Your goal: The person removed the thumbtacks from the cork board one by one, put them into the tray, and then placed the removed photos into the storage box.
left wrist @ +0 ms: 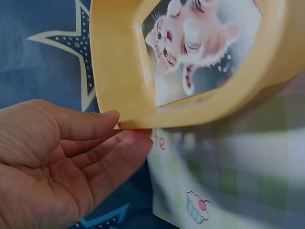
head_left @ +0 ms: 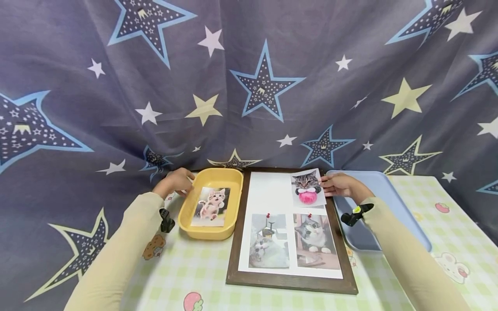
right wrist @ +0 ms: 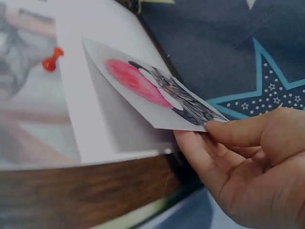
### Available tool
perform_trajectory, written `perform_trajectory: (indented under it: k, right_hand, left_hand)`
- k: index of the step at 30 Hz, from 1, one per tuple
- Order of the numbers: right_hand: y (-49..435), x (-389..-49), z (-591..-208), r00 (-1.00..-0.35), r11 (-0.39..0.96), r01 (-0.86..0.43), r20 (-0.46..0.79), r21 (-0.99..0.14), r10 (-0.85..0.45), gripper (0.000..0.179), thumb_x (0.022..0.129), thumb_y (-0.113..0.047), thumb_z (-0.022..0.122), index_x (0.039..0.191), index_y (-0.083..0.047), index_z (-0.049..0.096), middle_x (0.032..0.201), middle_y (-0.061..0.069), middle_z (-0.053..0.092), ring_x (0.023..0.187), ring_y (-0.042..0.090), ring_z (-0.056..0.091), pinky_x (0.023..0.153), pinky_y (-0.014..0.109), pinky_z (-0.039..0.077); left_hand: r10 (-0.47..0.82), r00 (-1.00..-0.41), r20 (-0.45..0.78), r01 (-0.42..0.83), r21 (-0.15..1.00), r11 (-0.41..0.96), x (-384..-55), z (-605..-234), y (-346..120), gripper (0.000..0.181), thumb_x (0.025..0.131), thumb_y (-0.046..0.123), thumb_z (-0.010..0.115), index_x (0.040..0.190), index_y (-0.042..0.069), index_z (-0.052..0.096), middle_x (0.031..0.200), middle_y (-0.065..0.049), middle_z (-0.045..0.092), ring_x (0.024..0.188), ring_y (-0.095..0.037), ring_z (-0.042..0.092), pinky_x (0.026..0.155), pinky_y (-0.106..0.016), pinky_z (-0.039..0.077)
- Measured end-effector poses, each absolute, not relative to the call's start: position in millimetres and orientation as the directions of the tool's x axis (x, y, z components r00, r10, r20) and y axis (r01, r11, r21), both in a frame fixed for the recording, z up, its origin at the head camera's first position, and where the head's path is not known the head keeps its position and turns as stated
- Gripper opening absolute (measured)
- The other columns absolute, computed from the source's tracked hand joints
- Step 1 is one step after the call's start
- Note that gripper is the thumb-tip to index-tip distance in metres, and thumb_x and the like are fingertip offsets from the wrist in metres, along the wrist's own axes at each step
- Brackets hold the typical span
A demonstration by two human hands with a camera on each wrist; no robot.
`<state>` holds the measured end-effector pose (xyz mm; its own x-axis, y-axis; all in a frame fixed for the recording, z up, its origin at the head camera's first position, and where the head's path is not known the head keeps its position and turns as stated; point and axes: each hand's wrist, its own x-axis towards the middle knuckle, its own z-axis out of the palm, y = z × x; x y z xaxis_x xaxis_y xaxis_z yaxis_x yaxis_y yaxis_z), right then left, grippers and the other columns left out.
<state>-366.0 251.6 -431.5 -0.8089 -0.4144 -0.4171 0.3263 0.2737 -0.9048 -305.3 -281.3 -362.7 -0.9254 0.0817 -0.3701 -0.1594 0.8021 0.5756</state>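
Observation:
My right hand (head_left: 342, 185) pinches the right edge of a cat photo (head_left: 307, 190) with a pink ball on it. The photo is tilted above the top right of a white board (head_left: 268, 190) in a brown frame. In the right wrist view, the thumb (right wrist: 243, 131) lies on top of the photo and the fingers are beneath. My left hand (head_left: 177, 181) grips the rim of a yellow tray (head_left: 210, 233) at its far left corner, thumb over the edge and fingers under it. Inside the tray lies a kitten photo (head_left: 214, 205).
Two cat photos, a left one (head_left: 268, 248) and a right one (head_left: 317, 246), hang on the board's lower half, each under a red pushpin (right wrist: 53, 59). A blue tray (head_left: 389, 203) stands right of the board, partly under my right forearm. A star-patterned curtain (head_left: 249, 142) rises behind the checked tablecloth (head_left: 167, 276).

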Motion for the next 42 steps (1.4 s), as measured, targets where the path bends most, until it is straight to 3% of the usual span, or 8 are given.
perform_trajectory:
  k: [6, 16, 19, 23, 28, 31, 36, 42]
  right_hand:
    - [251.8, -367.6, -434.3, -0.784, 0.178, 0.372, -0.411, -0.911, -0.465, 0.056, 0.109, -0.004, 0.037, 0.157, 0.010, 0.012, 0.092, -0.011, 0.069, 0.089, 0.002, 0.067, 0.085, 0.020, 0.057]
    - [244.3, -365.6, -428.3, -0.765, 0.026, 0.466, -0.417, -0.885, -0.492, 0.060, 0.110, -0.004, 0.035, 0.162, 0.000, 0.006, 0.095, -0.009, 0.070, 0.091, 0.005, 0.069, 0.085, 0.020, 0.058]
    - [238.0, -362.7, -423.6, -0.755, -0.020, 0.494, -0.418, -0.869, -0.505, 0.053, 0.110, -0.003, 0.036, 0.159, -0.004, 0.019, 0.096, -0.006, 0.071, 0.091, 0.007, 0.069, 0.085, 0.021, 0.058]
    - [229.1, -359.0, -417.7, -0.750, -0.056, 0.511, -0.413, -0.858, -0.516, 0.030, 0.109, -0.002, 0.039, 0.137, -0.012, 0.043, 0.098, -0.004, 0.071, 0.092, 0.009, 0.069, 0.084, 0.022, 0.059]
    - [215.9, -356.9, -411.2, -0.743, -0.091, 0.521, -0.399, -0.849, -0.537, 0.025, 0.108, 0.000, 0.038, 0.124, -0.014, 0.050, 0.100, -0.002, 0.072, 0.094, 0.011, 0.070, 0.085, 0.024, 0.060]
    - [206.3, -355.8, -405.9, -0.732, -0.095, 0.517, -0.382, -0.851, -0.564, 0.026, 0.108, 0.001, 0.036, 0.126, -0.013, 0.049, 0.100, -0.001, 0.072, 0.094, 0.012, 0.071, 0.085, 0.025, 0.060]
    - [189.4, -352.6, -395.0, -0.729, -0.096, 0.504, -0.364, -0.858, -0.580, 0.030, 0.108, 0.002, 0.036, 0.133, -0.011, 0.046, 0.099, 0.000, 0.073, 0.093, 0.012, 0.071, 0.084, 0.025, 0.060]
    - [165.4, -350.6, -384.4, -0.713, -0.073, 0.498, -0.361, -0.864, -0.601, 0.052, 0.108, 0.002, 0.036, 0.158, -0.003, 0.022, 0.100, 0.000, 0.074, 0.094, 0.013, 0.071, 0.085, 0.025, 0.060]
  left_hand:
    - [0.072, -0.938, -0.338, -0.177, 0.649, 0.740, -304.9, -370.9, -288.7, 0.047, 0.087, -0.006, 0.062, 0.132, -0.017, 0.055, 0.095, -0.016, 0.069, 0.075, -0.015, 0.068, 0.076, -0.040, 0.064]
    - [0.043, -0.905, -0.422, -0.263, 0.637, 0.725, -313.6, -371.4, -293.4, 0.036, 0.092, -0.006, 0.063, 0.126, -0.016, 0.060, 0.081, -0.004, 0.064, 0.071, -0.011, 0.061, 0.075, -0.033, 0.063]
    - [0.046, -0.893, -0.448, -0.277, 0.626, 0.729, -316.9, -372.3, -294.4, 0.029, 0.093, -0.006, 0.062, 0.121, -0.014, 0.061, 0.079, -0.001, 0.061, 0.071, -0.011, 0.061, 0.071, -0.028, 0.061]
    - [0.054, -0.884, -0.464, -0.278, 0.615, 0.738, -319.5, -373.9, -294.1, 0.014, 0.093, -0.006, 0.060, 0.106, -0.009, 0.063, 0.080, 0.000, 0.059, 0.072, -0.011, 0.062, 0.069, -0.027, 0.060]
    - [0.040, -0.874, -0.484, -0.292, 0.591, 0.752, -321.4, -373.6, -292.3, 0.005, 0.094, -0.004, 0.059, 0.091, -0.002, 0.062, 0.077, 0.000, 0.057, 0.070, -0.012, 0.061, 0.068, -0.026, 0.059]
    - [0.037, -0.867, -0.498, -0.303, 0.584, 0.753, -322.2, -372.8, -292.6, 0.007, 0.096, -0.003, 0.058, 0.101, -0.006, 0.062, 0.081, -0.002, 0.059, 0.069, -0.011, 0.061, 0.068, -0.026, 0.058]
    - [0.049, -0.874, -0.484, -0.301, 0.618, 0.726, -321.9, -372.9, -293.1, 0.036, 0.094, -0.005, 0.060, 0.129, -0.011, 0.052, 0.090, -0.006, 0.064, 0.072, -0.013, 0.064, 0.073, -0.031, 0.061]
    - [0.047, -0.879, -0.475, -0.312, 0.646, 0.697, -320.1, -373.4, -292.2, 0.040, 0.094, -0.006, 0.061, 0.130, -0.010, 0.047, 0.088, -0.007, 0.062, 0.076, -0.014, 0.063, 0.072, -0.031, 0.061]
